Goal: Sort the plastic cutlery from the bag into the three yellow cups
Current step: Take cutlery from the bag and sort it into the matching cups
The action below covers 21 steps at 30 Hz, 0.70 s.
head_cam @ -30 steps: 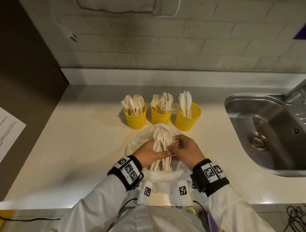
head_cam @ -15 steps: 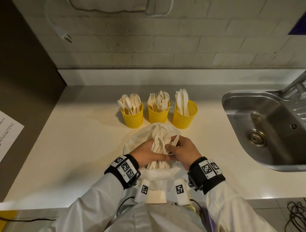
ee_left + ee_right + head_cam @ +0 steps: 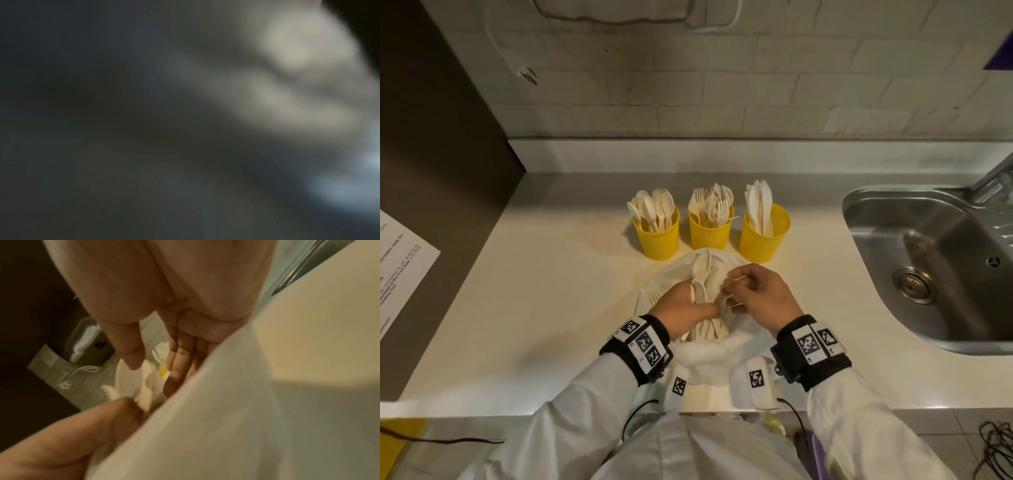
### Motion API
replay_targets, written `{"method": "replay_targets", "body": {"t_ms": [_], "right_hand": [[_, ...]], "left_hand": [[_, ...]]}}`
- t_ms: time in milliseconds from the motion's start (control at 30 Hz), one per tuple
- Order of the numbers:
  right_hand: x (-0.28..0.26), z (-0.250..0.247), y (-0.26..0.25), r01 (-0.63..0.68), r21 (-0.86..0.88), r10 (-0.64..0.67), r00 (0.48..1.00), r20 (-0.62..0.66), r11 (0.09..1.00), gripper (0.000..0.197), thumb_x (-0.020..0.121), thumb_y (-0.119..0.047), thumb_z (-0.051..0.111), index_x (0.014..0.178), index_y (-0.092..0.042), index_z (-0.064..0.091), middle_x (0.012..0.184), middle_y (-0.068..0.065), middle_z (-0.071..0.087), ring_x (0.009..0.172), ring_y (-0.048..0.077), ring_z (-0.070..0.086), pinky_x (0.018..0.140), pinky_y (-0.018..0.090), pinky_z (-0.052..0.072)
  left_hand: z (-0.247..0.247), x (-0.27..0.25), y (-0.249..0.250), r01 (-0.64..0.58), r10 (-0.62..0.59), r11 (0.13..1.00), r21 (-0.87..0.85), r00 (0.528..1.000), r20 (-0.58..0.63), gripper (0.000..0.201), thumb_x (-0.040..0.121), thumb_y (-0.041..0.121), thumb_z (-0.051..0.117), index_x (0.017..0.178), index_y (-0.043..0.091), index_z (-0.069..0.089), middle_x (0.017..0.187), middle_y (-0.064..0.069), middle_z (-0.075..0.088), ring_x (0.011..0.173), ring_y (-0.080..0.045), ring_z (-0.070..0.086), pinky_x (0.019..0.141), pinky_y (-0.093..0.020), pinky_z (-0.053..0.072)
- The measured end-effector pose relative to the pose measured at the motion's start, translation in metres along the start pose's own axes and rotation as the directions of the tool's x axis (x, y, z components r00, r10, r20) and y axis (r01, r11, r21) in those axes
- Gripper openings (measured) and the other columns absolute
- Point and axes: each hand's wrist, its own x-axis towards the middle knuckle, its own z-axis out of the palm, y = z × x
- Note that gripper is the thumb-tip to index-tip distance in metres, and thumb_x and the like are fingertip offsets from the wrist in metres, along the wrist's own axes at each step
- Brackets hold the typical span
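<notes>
Over the bag on the desk, our left hand grips a mixed cutlery bundle; our right hand pinches one piece loose. Next, we judge, identify its type and drop it into the matching yellow cup.

A steel sink sits right; a printed sheet lies left.

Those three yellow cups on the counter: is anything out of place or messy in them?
Mostly tidy. In the middle cup, holding forks, one piece lies tipped sideways over the rim instead of standing upright. Nothing looks spilled or broken.
</notes>
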Motion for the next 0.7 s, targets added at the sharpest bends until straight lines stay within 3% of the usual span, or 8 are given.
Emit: {"method": "replay_targets", "body": {"t_ms": [100,200,300,367,467,533,633,700], "right_hand": [[0.002,-0.017,0.0,0.067,-0.235,-0.077,0.997,-0.033,0.97,0.013,0.088,-0.023,0.068,0.101,-0.021,0.069,0.095,0.006,0.075,0.08,0.027,0.072,0.084,0.05,0.061],[-0.001,-0.024,-0.001,0.074,-0.493,-0.081,0.997,0.007,0.867,0.025,0.095,-0.025,0.064,0.12,-0.022,0.069,0.12,-0.004,0.07,0.096,0.017,0.068,0.087,0.029,0.051],[-0.006,-0.022,-0.004,0.113,-0.569,-0.099,0.993,0.056,0.814,0.033,0.097,-0.028,0.062,0.13,-0.022,0.065,0.132,-0.002,0.065,0.103,0.019,0.065,0.087,0.027,0.046],[-0.009,-0.016,-0.007,0.158,-0.573,-0.136,0.987,0.081,0.804,0.03,0.099,-0.026,0.06,0.128,-0.021,0.066,0.13,-0.001,0.066,0.101,0.017,0.064,0.087,0.025,0.044],[-0.013,-0.005,-0.016,0.178,-0.426,-0.144,0.983,0.111,0.887,0.023,0.103,-0.024,0.054,0.119,-0.019,0.07,0.117,-0.003,0.073,0.099,0.017,0.068,0.092,0.03,0.051],[-0.017,0.007,-0.026,0.054,-0.112,-0.037,0.989,0.144,0.992,0.023,0.106,-0.022,0.049,0.112,-0.013,0.069,0.108,0.007,0.075,0.093,0.025,0.072,0.098,0.043,0.056],[-0.018,0.024,-0.042,-0.23,0.31,0.156,0.957,0.245,0.922,0.03,0.109,-0.027,0.044,0.108,-0.005,0.064,0.099,0.019,0.07,0.09,0.032,0.072,0.099,0.051,0.054],[-0.016,0.033,-0.056,-0.325,0.417,0.219,0.934,0.283,0.849,0.035,0.109,-0.037,0.044,0.112,-0.005,0.059,0.093,0.017,0.068,0.097,0.039,0.072,0.095,0.05,0.056]], "left_hand": [[-0.011,-0.001,0.0,0.013,-0.018,0.996,-0.094,0.998,-0.056,0.031,0.064,0.028,0.075,0.094,0.02,0.074,0.086,0.004,0.078,0.09,-0.021,0.073,0.088,-0.038,0.057],[-0.017,-0.005,0.003,-0.016,0.005,0.973,-0.228,0.999,-0.046,0.035,0.062,0.024,0.075,0.091,0.007,0.072,0.084,-0.016,0.076,0.081,-0.029,0.072,0.088,-0.045,0.057],[-0.023,-0.01,0.009,-0.05,0.022,0.946,-0.32,0.996,-0.09,0.02,0.079,0.013,0.073,0.094,0.003,0.065,0.076,-0.017,0.069,0.073,-0.025,0.068,0.077,-0.032,0.056],[-0.028,-0.012,0.016,-0.125,0.085,0.952,-0.28,0.985,-0.151,0.009,0.091,0.013,0.07,0.087,0.006,0.066,0.072,-0.013,0.066,0.075,-0.02,0.067,0.079,-0.027,0.054],[-0.034,-0.019,0.041,-0.245,0.195,0.934,-0.26,0.959,-0.204,0.021,0.094,0.02,0.068,0.074,0.015,0.067,0.067,-0.011,0.063,0.072,-0.023,0.063,0.085,-0.035,0.052],[-0.037,-0.024,0.061,-0.343,0.283,0.903,-0.259,0.928,-0.242,0.023,0.095,0.012,0.067,0.072,0.013,0.065,0.067,-0.009,0.062,0.07,-0.021,0.06,0.08,-0.032,0.052],[-0.039,-0.031,0.093,-0.461,0.381,0.835,-0.302,0.879,-0.288,0.011,0.087,0.01,0.072,0.081,0.019,0.071,0.074,-0.001,0.068,0.074,-0.017,0.064,0.081,-0.031,0.054],[-0.039,-0.034,0.109,-0.502,0.412,0.793,-0.347,0.86,-0.302,0.027,0.084,0.003,0.075,0.093,0.028,0.075,0.086,0.009,0.074,0.084,-0.012,0.069,0.085,-0.031,0.055]]}}
